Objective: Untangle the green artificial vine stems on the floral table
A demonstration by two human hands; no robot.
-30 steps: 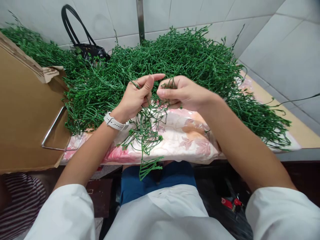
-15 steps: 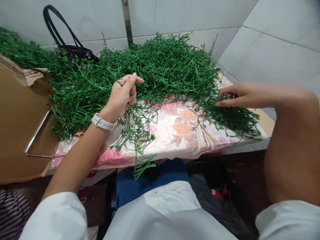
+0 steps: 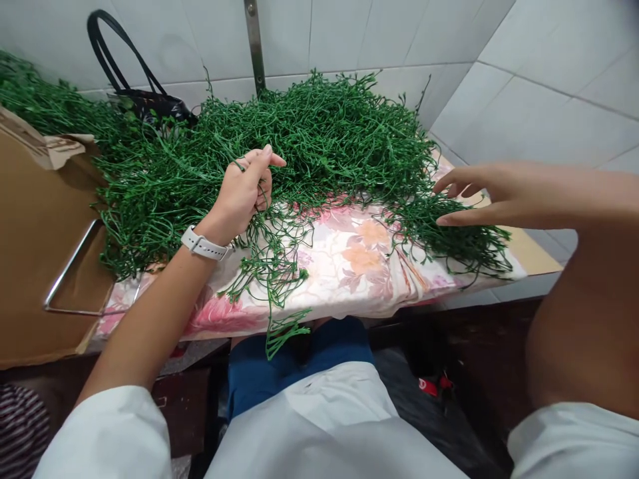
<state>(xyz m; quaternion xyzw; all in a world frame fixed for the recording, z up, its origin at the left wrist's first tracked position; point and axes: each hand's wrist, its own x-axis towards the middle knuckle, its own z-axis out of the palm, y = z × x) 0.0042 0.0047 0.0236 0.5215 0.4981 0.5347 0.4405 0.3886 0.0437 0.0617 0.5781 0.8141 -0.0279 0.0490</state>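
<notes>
The left hand (image 3: 244, 189) curls closed around a few strands at the front of the heap of green vines (image 3: 319, 133), apparently pinching them so they stay apart from the tangle. The right hand (image 3: 499, 196) is open with its fingers spread, holding nothing, just above the strands at the right end of the heap. The heap sits on a floral cloth (image 3: 344, 286), which seems laid there to keep the vines together and off the bare surface. A loose tail of strands (image 3: 284, 329) hangs over the cloth's front edge. Behind the cloth is a black bag (image 3: 140, 103), and left of it is a cardboard sheet (image 3: 44, 199).
</notes>
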